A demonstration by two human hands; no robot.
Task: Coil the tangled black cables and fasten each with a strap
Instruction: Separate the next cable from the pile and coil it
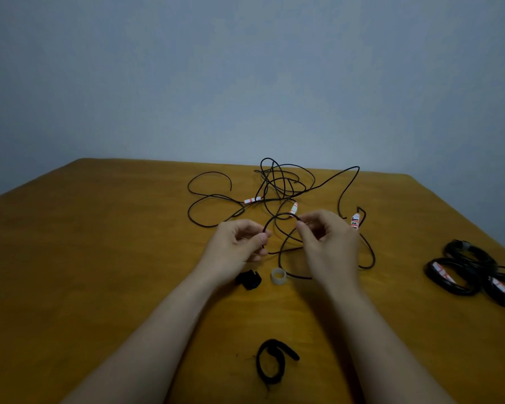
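Strap [276, 361] lies loose up front; L hand [239, 243] & R hand [327, 240] each pinch black cable [280, 214], forming 1st loop; next: feed slack w/o snagging tangle [280, 182]

The cable [283, 214] I hold is plain black, its paper tags [294, 209] white with red-orange markings. My table [99, 243] is ochre-brown wood with faint grain; the far wall [245, 68] flat grey-blue. Near me the strap [286, 347] is black, the small ring [278, 276] cloudy white. The coils [455, 289] at right are black, tagged white and red.
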